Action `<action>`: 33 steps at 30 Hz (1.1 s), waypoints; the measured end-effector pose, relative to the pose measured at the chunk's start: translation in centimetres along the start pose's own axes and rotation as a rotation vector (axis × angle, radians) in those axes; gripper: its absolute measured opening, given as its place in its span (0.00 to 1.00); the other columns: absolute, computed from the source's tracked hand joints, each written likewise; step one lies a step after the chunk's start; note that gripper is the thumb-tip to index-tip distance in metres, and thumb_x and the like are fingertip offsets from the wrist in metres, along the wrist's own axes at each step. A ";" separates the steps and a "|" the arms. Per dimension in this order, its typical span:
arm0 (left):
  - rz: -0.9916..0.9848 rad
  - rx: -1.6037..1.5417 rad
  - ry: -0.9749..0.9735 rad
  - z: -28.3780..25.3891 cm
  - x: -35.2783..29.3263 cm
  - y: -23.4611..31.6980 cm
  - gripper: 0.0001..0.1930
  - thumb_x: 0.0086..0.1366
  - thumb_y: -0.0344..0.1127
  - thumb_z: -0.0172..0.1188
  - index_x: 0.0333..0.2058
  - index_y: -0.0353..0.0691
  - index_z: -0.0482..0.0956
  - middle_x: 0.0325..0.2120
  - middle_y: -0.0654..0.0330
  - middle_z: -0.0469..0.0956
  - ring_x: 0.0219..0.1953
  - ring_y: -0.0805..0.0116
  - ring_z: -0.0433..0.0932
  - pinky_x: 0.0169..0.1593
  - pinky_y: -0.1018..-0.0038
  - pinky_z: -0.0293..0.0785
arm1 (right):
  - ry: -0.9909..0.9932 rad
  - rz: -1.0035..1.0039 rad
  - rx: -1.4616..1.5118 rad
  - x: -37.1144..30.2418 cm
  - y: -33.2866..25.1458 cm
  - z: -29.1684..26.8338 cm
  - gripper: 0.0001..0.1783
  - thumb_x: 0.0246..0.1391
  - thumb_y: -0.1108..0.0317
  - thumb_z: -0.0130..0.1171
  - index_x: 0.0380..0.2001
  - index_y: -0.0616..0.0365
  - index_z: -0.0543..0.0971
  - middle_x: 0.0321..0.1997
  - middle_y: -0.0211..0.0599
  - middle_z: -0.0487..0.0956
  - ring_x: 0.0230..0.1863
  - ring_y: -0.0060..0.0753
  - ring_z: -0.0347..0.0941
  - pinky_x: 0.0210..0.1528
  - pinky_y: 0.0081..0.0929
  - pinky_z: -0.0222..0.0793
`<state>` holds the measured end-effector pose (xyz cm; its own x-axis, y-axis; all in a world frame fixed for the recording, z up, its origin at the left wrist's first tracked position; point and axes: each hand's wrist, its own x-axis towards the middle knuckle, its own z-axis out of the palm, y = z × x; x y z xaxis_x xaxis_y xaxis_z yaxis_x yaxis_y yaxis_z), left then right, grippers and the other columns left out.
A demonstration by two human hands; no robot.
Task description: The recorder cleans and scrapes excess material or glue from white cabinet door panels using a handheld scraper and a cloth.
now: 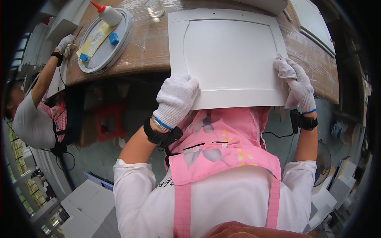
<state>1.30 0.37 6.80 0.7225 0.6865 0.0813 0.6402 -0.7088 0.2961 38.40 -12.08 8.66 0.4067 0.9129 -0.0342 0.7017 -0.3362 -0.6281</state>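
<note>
A white framed panel [234, 59], like a cabinet door with a recessed middle, lies on the wrapped table with its near edge overhanging toward my apron. My left hand [177, 95], in a white knit glove, is closed around the panel's near left edge. At the right edge, my gloved right hand [297, 83] pinches what looks like a folded white cloth [285, 68] against the frame. The fingers under the cloth are partly hidden. Small dark holes show along the panel's far rail.
Left on the brown table [147, 59] sits a round grey lid [93, 65] bearing a red-tipped glue bottle [109, 16], yellow paper and blue blocks. A clear glass [154, 8] stands beyond. More white panels [313, 23] lie at far right. A co-worker [35, 115] works at left.
</note>
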 end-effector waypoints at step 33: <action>-0.586 -0.710 -0.134 -0.4 -3.9 -6.0 0.20 0.68 0.45 0.59 0.48 0.32 0.78 0.38 0.54 0.82 0.42 0.68 0.80 0.47 0.73 0.74 | 0.316 0.374 1.342 -3.1 14.9 -6.9 0.27 0.69 0.60 0.48 0.66 0.61 0.64 0.68 0.42 0.68 0.66 0.39 0.67 0.65 0.33 0.66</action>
<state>-5.44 2.05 5.06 0.3869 0.8479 -0.3624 0.6346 0.0404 0.7718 51.68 -21.54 4.77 0.6776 0.6716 -0.2995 -0.4769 0.0913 -0.8742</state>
